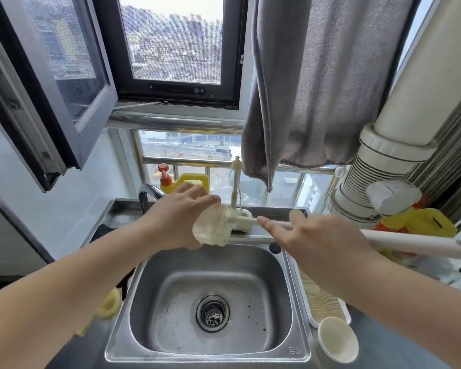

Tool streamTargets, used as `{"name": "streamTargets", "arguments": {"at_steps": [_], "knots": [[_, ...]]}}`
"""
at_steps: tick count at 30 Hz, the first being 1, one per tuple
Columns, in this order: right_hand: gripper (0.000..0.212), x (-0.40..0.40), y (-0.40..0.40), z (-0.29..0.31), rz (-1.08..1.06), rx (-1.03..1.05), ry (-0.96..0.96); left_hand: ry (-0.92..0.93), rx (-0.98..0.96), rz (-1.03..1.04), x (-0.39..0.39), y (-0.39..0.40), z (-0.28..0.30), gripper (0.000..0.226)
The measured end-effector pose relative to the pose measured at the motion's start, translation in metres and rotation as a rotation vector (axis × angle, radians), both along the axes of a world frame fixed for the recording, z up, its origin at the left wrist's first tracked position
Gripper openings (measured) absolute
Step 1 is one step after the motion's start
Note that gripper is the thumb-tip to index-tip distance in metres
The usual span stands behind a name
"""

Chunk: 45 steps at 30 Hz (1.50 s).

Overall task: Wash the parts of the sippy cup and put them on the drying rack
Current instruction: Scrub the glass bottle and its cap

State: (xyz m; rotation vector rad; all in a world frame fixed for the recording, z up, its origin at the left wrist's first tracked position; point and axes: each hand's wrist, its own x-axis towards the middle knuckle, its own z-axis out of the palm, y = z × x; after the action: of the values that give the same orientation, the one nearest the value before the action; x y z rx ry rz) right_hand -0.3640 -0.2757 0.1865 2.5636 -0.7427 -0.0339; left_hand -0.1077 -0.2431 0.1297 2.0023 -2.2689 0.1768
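Cup (pixel 213 227) over sink (pixel 298 352), left hand (pixel 176 222) gripping it; right hand (pixel 304 235) pinching brush (pixel 248 221) inside. Scrubbing underway; rinsing, racking remain.

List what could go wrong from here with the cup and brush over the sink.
1. The left hand holds the clear cup tilted above the sink; if wet, it might slip and drop in.
2. The right hand works the long brush near the standing small brush and may topple it.
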Motion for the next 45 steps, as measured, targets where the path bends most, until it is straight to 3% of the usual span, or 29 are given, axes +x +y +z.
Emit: {"name": "streamTargets", "arguments": {"at_steps": [2,3,5,8,10,11,12,13,15,16,18,19,22,26,29,32,35,39,42,45], "knots": [[0.079,0.002,0.001,-0.005,-0.028,0.045,0.063,-0.079,-0.109,-0.081,0.003,0.001,0.006,0.088],[0.075,0.001,0.003,-0.015,-0.068,0.214,-0.045,-0.143,-0.171,-0.123,0.005,-0.001,0.004,0.089],[0.057,-0.003,0.000,-0.025,-0.232,0.732,-0.172,-0.179,-0.269,-0.201,0.008,-0.003,-0.003,0.089],[0.034,-0.010,0.000,-0.025,-0.493,1.458,-0.543,-0.172,-0.368,-0.242,0.014,-0.002,-0.012,0.091],[0.032,-0.011,0.000,-0.024,-0.580,1.740,-0.648,-0.158,-0.404,-0.216,0.018,-0.003,-0.010,0.094],[0.034,-0.011,0.001,-0.025,-0.552,1.703,-0.629,-0.165,-0.403,-0.208,0.019,-0.004,-0.008,0.094],[0.038,-0.011,-0.002,-0.027,-0.490,1.504,-0.588,-0.166,-0.395,-0.205,0.019,-0.006,-0.009,0.095],[0.046,-0.011,-0.004,-0.026,-0.361,1.206,-0.492,-0.153,-0.379,-0.205,0.019,-0.007,-0.010,0.095],[0.070,-0.011,-0.014,-0.027,-0.146,0.430,-0.124,-0.097,-0.344,-0.199,0.019,-0.010,-0.012,0.097],[0.079,-0.012,-0.014,-0.026,-0.096,0.213,-0.082,-0.067,-0.345,-0.195,0.021,-0.011,-0.012,0.098],[0.086,-0.009,-0.016,-0.025,-0.049,0.053,-0.118,-0.031,-0.370,-0.192,0.025,-0.014,-0.006,0.099],[0.085,-0.006,-0.016,-0.028,-0.081,0.158,-0.130,-0.030,-0.397,-0.194,0.026,-0.015,-0.002,0.098],[0.058,0.003,-0.005,-0.034,-0.220,0.875,-0.460,-0.035,-0.501,-0.191,0.028,-0.019,0.002,0.094],[0.037,0.009,-0.003,-0.032,-0.423,1.721,-0.786,-0.033,-0.567,-0.216,0.030,-0.018,-0.007,0.089],[0.035,0.018,0.000,-0.025,-0.447,2.102,-0.846,-0.054,-0.578,-0.293,0.020,-0.020,-0.012,0.080],[0.035,0.028,0.000,-0.029,-0.369,2.050,-0.811,-0.039,-0.569,-0.272,0.017,-0.019,-0.015,0.087],[0.036,0.033,-0.001,-0.034,-0.328,1.861,-0.801,-0.050,-0.579,-0.264,0.021,-0.015,-0.016,0.091],[0.021,0.039,-0.004,-0.039,-0.239,1.340,-0.674,-0.100,-0.574,-0.283,0.017,-0.012,-0.021,0.090],[0.039,0.032,-0.007,-0.040,-0.120,0.995,-0.563,-0.110,-0.565,-0.250,0.025,-0.009,-0.018,0.096],[0.058,0.018,-0.015,-0.028,-0.047,0.586,-0.259,-0.143,-0.561,-0.224,0.035,-0.002,-0.015,0.103]]}}
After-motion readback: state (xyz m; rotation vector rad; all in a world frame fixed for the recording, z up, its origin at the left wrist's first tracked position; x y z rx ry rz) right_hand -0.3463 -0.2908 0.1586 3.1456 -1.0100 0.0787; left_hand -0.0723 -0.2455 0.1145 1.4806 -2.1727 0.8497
